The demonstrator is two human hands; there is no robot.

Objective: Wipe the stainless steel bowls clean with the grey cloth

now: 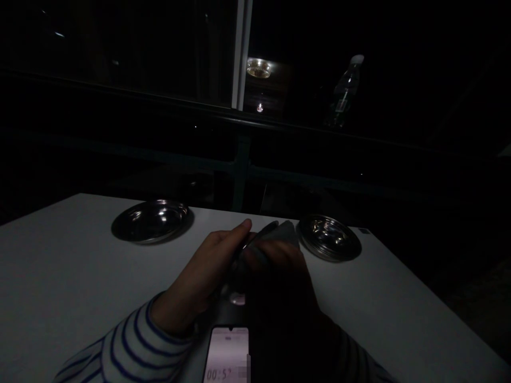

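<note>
The scene is very dark. My left hand [203, 271], in a striped sleeve, is closed on a thin dark utensil [261, 232] whose tip points right and away; a pale shiny part shows below the hand. My right hand [279, 266] lies in deep shadow just right of it, fingers curled round a grey cloth [288, 234] pressed against the utensil. Both hands hover over the white table [59, 276], between two round metal plates.
One metal plate [151, 221] sits at the back left, another [329, 238] at the back right. A phone [227, 356] showing a timer lies at the near edge. A plastic bottle [345, 90] stands on a dark ledge behind.
</note>
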